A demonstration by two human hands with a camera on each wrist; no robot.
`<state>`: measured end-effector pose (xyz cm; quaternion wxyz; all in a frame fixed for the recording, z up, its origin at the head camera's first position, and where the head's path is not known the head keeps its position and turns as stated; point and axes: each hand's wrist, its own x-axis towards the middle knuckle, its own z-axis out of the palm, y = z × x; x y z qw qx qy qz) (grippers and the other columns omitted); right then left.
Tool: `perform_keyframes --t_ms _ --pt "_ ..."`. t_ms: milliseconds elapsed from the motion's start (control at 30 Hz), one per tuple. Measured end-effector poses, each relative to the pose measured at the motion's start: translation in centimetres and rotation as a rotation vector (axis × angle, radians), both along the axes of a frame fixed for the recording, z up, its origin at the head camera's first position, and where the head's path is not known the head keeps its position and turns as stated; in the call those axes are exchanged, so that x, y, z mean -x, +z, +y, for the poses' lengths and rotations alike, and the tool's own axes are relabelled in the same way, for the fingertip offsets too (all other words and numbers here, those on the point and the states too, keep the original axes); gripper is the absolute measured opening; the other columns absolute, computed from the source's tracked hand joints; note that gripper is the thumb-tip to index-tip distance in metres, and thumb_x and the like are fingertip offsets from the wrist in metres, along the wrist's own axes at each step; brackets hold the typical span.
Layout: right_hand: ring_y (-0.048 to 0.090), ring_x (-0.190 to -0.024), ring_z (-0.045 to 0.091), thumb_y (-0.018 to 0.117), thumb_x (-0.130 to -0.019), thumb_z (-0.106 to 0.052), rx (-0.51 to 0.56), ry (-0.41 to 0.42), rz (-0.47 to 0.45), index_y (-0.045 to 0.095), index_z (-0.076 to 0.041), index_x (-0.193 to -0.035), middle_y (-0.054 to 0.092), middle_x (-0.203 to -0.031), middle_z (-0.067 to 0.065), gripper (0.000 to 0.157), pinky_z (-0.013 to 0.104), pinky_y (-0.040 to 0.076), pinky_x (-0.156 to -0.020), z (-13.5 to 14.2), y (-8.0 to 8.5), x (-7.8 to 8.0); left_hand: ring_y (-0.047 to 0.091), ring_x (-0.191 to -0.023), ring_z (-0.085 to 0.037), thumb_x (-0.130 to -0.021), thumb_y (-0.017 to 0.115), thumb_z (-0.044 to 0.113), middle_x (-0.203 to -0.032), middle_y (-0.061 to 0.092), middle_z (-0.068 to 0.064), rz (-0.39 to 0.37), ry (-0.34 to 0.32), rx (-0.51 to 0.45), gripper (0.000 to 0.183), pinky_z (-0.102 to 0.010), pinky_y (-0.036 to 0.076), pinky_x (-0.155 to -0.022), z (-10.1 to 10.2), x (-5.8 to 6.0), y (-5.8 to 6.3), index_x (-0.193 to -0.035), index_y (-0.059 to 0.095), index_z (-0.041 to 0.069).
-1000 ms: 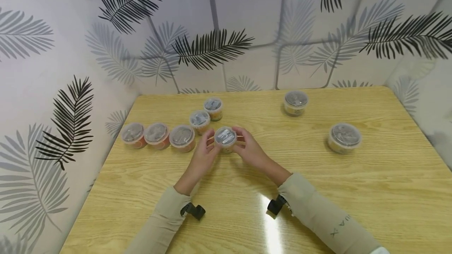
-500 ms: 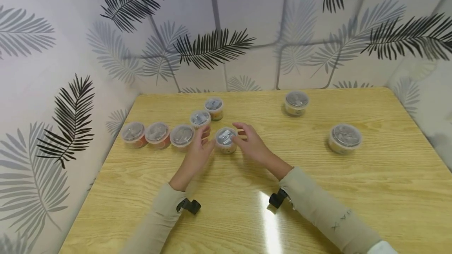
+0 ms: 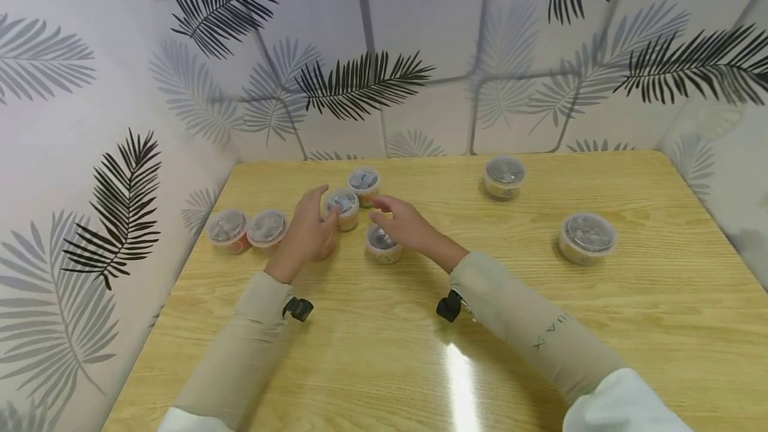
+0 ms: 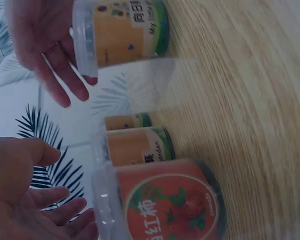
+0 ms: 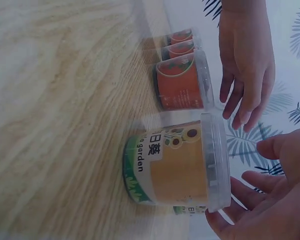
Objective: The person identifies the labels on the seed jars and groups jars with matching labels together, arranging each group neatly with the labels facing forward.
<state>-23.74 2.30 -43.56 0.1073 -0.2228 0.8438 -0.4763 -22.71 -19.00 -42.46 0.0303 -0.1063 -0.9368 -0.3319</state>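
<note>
Between my hands stands a lidded plastic tub point(image 3: 384, 256), its orange side printed with sunflowers in the right wrist view. My right hand point(image 3: 403, 222) hovers over its right side and covers part of the lid, fingers apart and loosely bent. My left hand point(image 3: 305, 235) is raised above a red tub point(image 3: 326, 247) printed with tomatoes, hiding most of it; thumb and fingers are spread with nothing between them. Just beyond the fingertips stand two more orange tubs, a nearer one point(image 3: 343, 211) and a farther one point(image 3: 364, 184), in a slanting line with the first.
Two red tubs point(image 3: 227, 231) point(image 3: 267, 229) stand at the left in a row with the covered one. On the right side of the wooden table point(image 3: 540, 339) are two separate pale tubs, one at the back point(image 3: 505, 177) and one nearer point(image 3: 587, 239). A leaf-patterned wall point(image 3: 420, 112) borders the table.
Both hands have let go of the sunflower tub, which stays in place. My left hand has moved left and up over the red tub; my right hand has risen slightly forward and left.
</note>
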Motion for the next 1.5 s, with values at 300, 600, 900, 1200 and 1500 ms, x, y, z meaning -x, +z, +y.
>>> perform_keyframes --t_ms 300,600,900,1200,1500 --pt "0.039 -0.127 0.030 0.045 -0.099 -0.032 -0.120 0.056 -0.041 0.031 -0.009 -0.145 0.040 -0.141 0.013 0.054 0.044 0.036 -0.100 -2.4 -0.3 1.9 0.036 -0.128 -0.035 -0.099 0.044 0.035 -0.139 0.039 -0.021 -0.096 0.011 0.153 0.058 -0.048 0.030 -0.103 -0.4 1.5 -0.9 -0.140 0.033 -0.004" --pt "0.041 -0.126 0.029 0.046 -0.098 -0.033 -0.125 0.063 -0.048 0.033 -0.012 -0.145 0.042 -0.140 0.012 0.053 0.043 0.037 -0.099 -3.1 0.1 2.4 0.039 -0.126 -0.035 -0.096 0.045 0.044 -0.139 0.040 -0.021 -0.063 -0.020 0.195 0.065 -0.055 0.029 -0.101 -0.2 2.0 -1.2 -0.141 0.033 -0.002" --pt "0.050 -0.116 0.024 0.046 -0.098 -0.025 -0.088 0.015 -0.068 0.040 -0.008 -0.141 0.054 -0.128 0.010 0.046 0.037 0.044 -0.092 -2.9 0.2 2.4 0.035 -0.128 -0.034 -0.091 0.054 0.047 -0.140 0.037 -0.021 -0.092 -0.050 0.173 0.074 -0.054 0.024 -0.104 0.2 2.0 -0.8 -0.142 0.032 -0.001" --pt "0.049 -0.116 0.022 0.045 -0.099 -0.026 0.006 -0.036 -0.045 0.040 -0.005 -0.140 0.049 -0.132 0.010 0.046 0.036 0.045 -0.091 -1.6 1.5 1.7 0.031 -0.131 -0.033 -0.088 0.058 0.047 -0.144 0.032 -0.018 -0.034 -0.042 0.071 0.078 -0.049 0.031 -0.102 0.8 1.2 0.5 -0.144 0.029 0.001" --pt "0.050 -0.109 0.020 0.043 -0.100 -0.026 0.297 -0.014 0.019 0.045 -0.005 -0.136 0.049 -0.128 0.009 0.042 0.037 0.047 -0.088 0.3 2.6 0.9 0.046 -0.113 -0.024 -0.083 0.065 0.049 -0.134 0.039 -0.014 0.023 -0.060 -0.192 0.078 -0.041 0.043 -0.092 2.3 -0.4 2.9 -0.139 0.036 0.004"
